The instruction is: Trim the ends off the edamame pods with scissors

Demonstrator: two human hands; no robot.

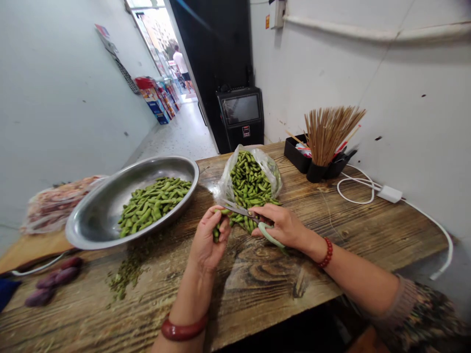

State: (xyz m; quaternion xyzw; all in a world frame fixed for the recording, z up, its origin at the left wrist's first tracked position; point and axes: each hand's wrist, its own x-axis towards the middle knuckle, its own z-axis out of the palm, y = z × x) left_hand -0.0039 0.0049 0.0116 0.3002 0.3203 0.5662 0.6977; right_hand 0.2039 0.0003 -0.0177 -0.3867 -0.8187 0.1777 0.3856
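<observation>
Green pods (217, 232) sit in the person's L hand (206, 242), btwn thumb & curled fingers, grip closed; one pod is up at the thumb, nr the tips of the scissors (270, 234). R hand (285, 225) is wrapped round the scissors' handles, blades pointing L. L forearm rises from bottom edge, inner wrist up; R forearm slants in from lower R. Plastic bag (274, 174) w/ more pods just beyond; steel bowl (97, 220) w/ pods to L.

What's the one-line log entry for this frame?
left hand: holding edamame pods | right hand: holding green-handled scissors | metal basin: loose pods inside | plastic bag: open, edamame spilling out
</observation>
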